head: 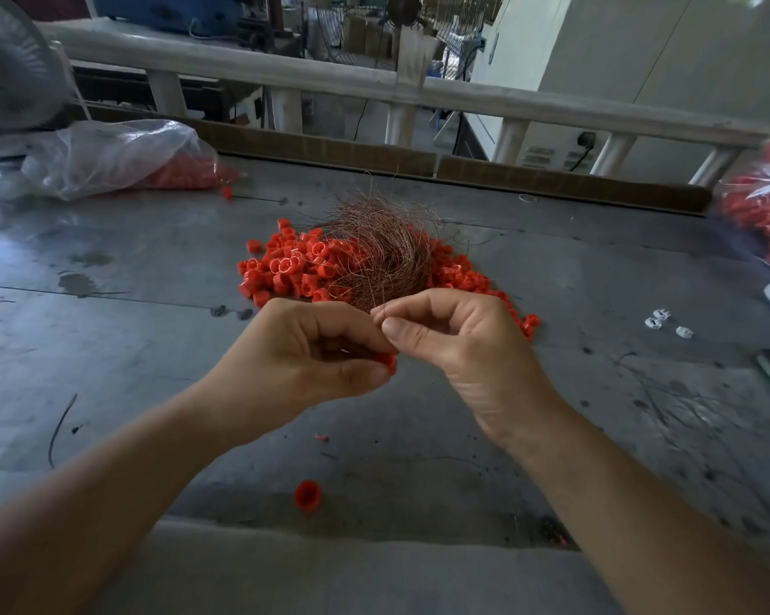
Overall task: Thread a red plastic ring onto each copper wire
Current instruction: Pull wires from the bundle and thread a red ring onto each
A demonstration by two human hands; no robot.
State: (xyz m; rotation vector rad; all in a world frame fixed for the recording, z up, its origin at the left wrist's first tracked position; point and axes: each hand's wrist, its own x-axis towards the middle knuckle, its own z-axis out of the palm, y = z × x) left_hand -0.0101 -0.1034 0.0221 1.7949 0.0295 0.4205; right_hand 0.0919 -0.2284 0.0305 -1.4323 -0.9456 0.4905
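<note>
left hand (pixel 312 348) pinching red ring (pixel 388 362) | right hand (pixel 454 344) pinching copper wire (pixel 376 306)

My hands meet above the middle of the flat grey metal table (pixel 152 259), just before the heap.

The tangle of thin copper wires (pixel 374 241) lies on the heap of small red plastic rings (pixel 294 268). My left hand (pixel 303 348) pinches one red plastic ring (pixel 390 361), touching my right hand (pixel 454 339), which pinches a thin copper wire strand (pixel 371 304) leading back to the tangle. A loose red plastic cap-shaped ring (pixel 307 494) lies nearer me. Small white plastic clips (pixel 660 319) lie to the right. Far left sits a clear plastic bag of red rings (pixel 117 153), and another clear bag of red rings (pixel 760 206) sits at the right edge. A brown cardboard strip (pixel 330 148) lines the rear edge.
</note>
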